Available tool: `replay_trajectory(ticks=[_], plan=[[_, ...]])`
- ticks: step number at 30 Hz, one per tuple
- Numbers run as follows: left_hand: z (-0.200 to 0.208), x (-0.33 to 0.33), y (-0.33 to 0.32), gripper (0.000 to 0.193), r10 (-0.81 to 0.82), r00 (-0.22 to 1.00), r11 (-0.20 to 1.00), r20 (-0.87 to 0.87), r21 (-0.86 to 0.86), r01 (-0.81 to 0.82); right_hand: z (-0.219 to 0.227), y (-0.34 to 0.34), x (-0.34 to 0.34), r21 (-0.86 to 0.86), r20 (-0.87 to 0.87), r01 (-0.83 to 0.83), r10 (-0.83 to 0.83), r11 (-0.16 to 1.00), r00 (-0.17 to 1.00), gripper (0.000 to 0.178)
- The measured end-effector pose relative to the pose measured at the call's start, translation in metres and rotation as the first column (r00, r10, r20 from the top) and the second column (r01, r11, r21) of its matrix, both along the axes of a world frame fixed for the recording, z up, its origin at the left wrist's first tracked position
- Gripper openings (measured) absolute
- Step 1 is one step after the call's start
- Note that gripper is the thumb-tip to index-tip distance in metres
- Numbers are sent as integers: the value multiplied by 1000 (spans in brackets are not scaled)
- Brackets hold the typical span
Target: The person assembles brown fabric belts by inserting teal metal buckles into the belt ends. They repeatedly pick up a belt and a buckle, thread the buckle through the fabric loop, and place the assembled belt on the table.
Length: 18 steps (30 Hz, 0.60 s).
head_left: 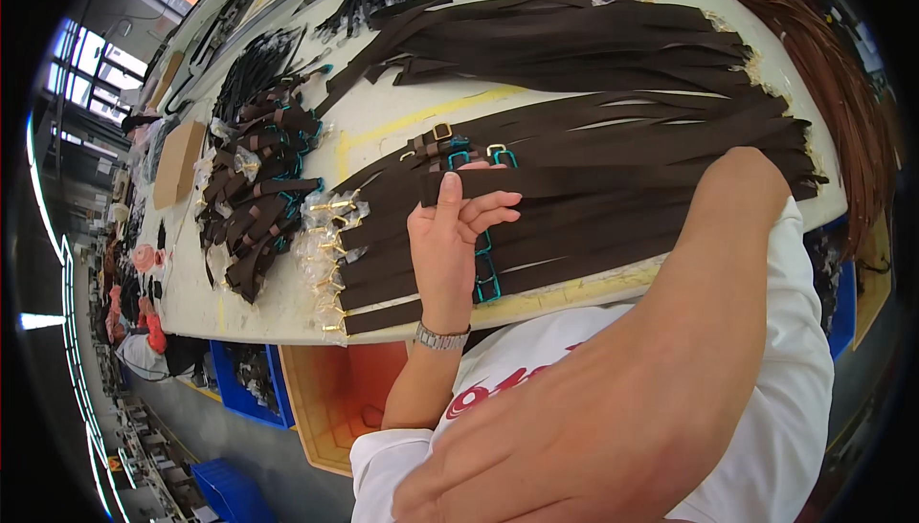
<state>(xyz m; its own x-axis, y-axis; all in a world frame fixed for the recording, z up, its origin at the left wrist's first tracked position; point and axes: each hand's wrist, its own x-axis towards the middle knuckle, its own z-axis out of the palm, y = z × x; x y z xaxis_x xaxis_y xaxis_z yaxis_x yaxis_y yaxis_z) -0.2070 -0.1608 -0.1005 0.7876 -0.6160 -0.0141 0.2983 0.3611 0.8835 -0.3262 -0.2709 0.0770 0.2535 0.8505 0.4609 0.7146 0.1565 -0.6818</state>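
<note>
A: What do we have in our left hand?

B: A flat dark brown strap. Our grip is closed on it near its left end, thumb laid over the top, and the rest runs right, above the row of dark brown straps on the counter.

A: And our right hand?

B: It is close to the camera, on a bent arm, well apart from the straps. We cannot tell how its grip stands, as the fingers are blurred.

A: What sits near our left hand?

B: Teal-edged buckles just beside it, and a gold-coloured buckle beyond. We wear a metal-link wristwatch below it. Gold-coloured clasps, partly in clear plastic, tip the row's left ends.

A: Farther out?

B: We see another dark strap bundle behind, a heap of short straps with teal fittings to the left, a cardboard piece past it, and reddish-brown straps at far right. Below the counter's edge stands a blue bin.
</note>
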Motion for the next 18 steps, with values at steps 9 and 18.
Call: replay_trajectory(ticks=[9,18], plan=[[-4,-14,6,41,2,998,999,56,37,-4,2,-11,-5,44,-258,34,-22,998,966,44],[3,-13,17,40,42,969,991,245,112,-71,-117,-71,52,-223,-132,836,-865,502,484,62]])
